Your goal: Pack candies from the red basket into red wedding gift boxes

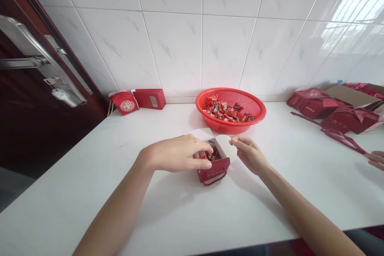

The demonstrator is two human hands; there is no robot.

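Observation:
A small red box [213,171] with a ribbon handle stands open on the white table, wrapped candies [215,155] inside it. My left hand [183,154] reaches over its left side, fingertips down among the candies; whether they grip one is hidden. At the right, my right hand [247,151] pinches the edge of the box's white round flap [227,148] between thumb and fingers. Just behind the box sits a red plastic basket [231,127] holding several red-wrapped candies [229,113].
Near the wall at left are a red pouch-like box [123,103] and a red carton [150,99]. Several dark red boxes [319,107] and a ribbon [342,136] lie at right, beside another person's hand [377,160]. A door handle [33,62] is far left.

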